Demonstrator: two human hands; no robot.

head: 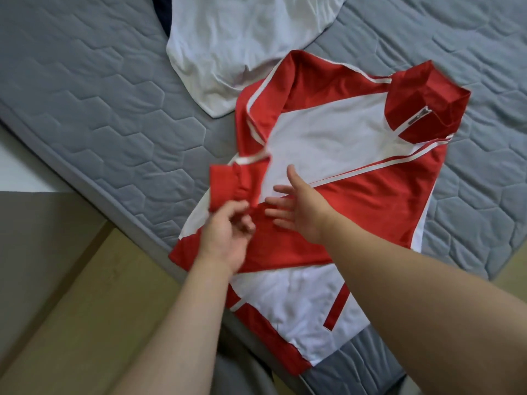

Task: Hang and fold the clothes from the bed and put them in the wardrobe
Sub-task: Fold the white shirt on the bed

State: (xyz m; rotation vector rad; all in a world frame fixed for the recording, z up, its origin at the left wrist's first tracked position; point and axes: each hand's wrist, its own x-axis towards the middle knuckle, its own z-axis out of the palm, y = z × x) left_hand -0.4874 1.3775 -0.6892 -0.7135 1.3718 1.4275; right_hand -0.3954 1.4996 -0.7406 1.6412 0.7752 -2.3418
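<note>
Jacket [328, 132] flat on bed [85, 109]. Long axis: hem behind the 2 grips, toward person; collar [445, 101] ahead-right of R grip [299, 208]. R grip spread, low over chest panel; contact unclear. L grip [228, 232] curled at sleeve cuff [225, 186], which lies just ahead-left of it; blurred, cannot tell if pinching. L nearer cuff, so prob. L sets sleeve along axis next.

Head view — down, close over bed [85, 115]
</note>
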